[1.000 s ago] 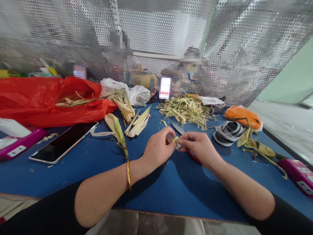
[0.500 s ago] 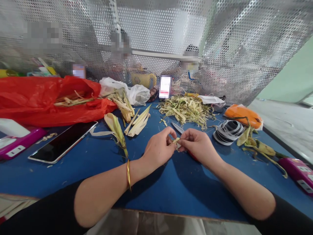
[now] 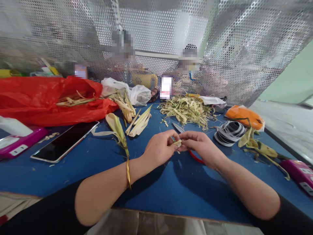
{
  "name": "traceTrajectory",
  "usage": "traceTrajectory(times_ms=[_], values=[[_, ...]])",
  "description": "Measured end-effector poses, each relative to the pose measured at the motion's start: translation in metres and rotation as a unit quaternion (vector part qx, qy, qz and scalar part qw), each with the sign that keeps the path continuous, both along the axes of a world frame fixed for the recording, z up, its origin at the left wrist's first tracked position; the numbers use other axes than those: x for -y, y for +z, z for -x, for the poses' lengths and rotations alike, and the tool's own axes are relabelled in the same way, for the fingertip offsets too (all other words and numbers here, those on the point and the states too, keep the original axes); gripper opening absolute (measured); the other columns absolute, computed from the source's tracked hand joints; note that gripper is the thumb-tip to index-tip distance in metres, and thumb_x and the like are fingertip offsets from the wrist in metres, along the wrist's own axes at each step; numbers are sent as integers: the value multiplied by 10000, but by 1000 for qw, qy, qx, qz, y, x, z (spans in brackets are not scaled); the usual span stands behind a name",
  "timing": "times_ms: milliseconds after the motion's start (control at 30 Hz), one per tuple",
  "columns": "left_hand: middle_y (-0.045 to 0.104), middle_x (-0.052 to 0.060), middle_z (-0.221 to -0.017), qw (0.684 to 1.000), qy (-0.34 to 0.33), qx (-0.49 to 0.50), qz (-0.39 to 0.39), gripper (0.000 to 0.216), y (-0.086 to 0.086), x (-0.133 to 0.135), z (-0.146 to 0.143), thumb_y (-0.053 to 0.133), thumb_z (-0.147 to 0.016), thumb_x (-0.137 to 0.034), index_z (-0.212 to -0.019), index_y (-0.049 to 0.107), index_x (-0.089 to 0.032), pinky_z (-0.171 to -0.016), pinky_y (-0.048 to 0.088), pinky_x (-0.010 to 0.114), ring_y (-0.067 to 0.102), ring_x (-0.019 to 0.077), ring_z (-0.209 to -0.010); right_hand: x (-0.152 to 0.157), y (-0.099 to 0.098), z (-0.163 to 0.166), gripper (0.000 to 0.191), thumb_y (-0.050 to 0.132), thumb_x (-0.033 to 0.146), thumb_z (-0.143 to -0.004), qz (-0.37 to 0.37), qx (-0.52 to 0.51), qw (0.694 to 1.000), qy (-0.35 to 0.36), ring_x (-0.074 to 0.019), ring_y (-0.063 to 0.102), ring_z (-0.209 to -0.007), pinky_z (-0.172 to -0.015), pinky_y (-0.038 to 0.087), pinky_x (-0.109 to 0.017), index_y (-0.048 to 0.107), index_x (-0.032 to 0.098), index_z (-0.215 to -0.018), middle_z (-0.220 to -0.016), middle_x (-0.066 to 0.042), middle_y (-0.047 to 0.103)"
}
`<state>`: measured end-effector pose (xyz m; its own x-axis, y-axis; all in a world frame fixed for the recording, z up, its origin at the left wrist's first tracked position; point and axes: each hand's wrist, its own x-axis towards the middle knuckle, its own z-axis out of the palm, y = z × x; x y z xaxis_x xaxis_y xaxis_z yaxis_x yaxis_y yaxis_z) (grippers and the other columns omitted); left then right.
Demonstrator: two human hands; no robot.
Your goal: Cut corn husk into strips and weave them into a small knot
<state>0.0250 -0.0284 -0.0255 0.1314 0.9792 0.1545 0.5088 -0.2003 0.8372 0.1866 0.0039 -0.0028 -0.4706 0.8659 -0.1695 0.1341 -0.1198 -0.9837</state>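
Observation:
Over the middle of the blue table (image 3: 80,163), my left hand (image 3: 158,148) and my right hand (image 3: 201,145) meet fingertip to fingertip. Both pinch a small pale folded piece of husk (image 3: 178,143) between thumb and fingers. A gold bangle (image 3: 128,174) sits on my left wrist. Scissors with a red handle (image 3: 193,154) lie on the table just under and behind my right hand, their blades (image 3: 178,127) pointing away.
A pile of husk strips (image 3: 187,110) lies behind the hands, whole husks (image 3: 117,128) to the left. A phone (image 3: 65,141), a red plastic bag (image 3: 46,99), a roll of black-and-white tape (image 3: 229,132), an orange packet (image 3: 243,116) and pink devices (image 3: 299,171) surround them. Perforated metal screens stand behind; people sit beyond.
Both hands have shifted slightly and reworked their pinch on the husk piece; my right fingers now reach flatter toward the left hand. Nothing else on the table moved.

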Motion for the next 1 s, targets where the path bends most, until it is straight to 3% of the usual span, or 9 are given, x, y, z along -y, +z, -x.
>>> traceTrajectory(times_ms=[167, 367, 533, 767, 867, 1000], values=[[617, -44, -611, 1000, -16, -4, 5, 99, 2, 1, 0, 586, -792, -263, -880, 562, -227, -525, 373, 228, 571, 130, -547, 0, 0, -1, 253, 774, 357, -652, 33, -1, 999, -20, -126, 653, -565, -615, 533, -251, 638, 149, -704, -623, -14, 673], [628, -65, -605, 999, -11, 7, 32, 260, -1, 0, -1, 594, -731, -186, -946, 455, -234, -534, 390, 231, 612, 145, -573, -3, -3, -2, 293, 807, 345, -618, 51, 19, 998, -10, -120, 652, -517, -569, 542, -232, 612, 151, -719, -593, -10, 674], [633, -59, -590, 999, -12, -1, 51, 267, -2, 0, -3, 610, -711, -198, -917, 443, -231, -523, 397, 233, 621, 153, -561, -3, -5, -1, 311, 797, 373, -607, 41, 45, 998, -5, -118, 621, -485, -516, 515, -232, 578, 159, -660, -571, -7, 650], [632, -46, -592, 986, -43, 99, 126, 290, 1, -1, -3, 621, -685, -196, -964, 542, -187, -519, 434, 225, 598, 132, -519, 3, -3, 1, 187, 697, 301, -658, -78, 47, 995, -50, -67, 417, -454, -464, 338, -211, 596, 163, -583, -489, 44, 513], [622, -22, -609, 967, -91, 159, 179, 123, 4, -1, -3, 570, -733, -210, -826, 632, -160, -513, 427, 212, 545, 94, -487, 4, -1, 1, 197, 696, 321, -651, -100, 52, 992, -64, -72, 385, -471, -461, 290, -224, 605, 160, -583, -512, 35, 519], [569, -23, -563, 945, -121, 201, 229, 123, 9, 1, -3, 545, -735, -185, -619, 579, -158, -483, 399, 203, 486, 69, -440, 5, 0, 1, 228, 713, 340, -641, -107, 41, 990, -83, -80, 389, -482, -470, 283, -231, 591, 162, -569, -499, 37, 506]])
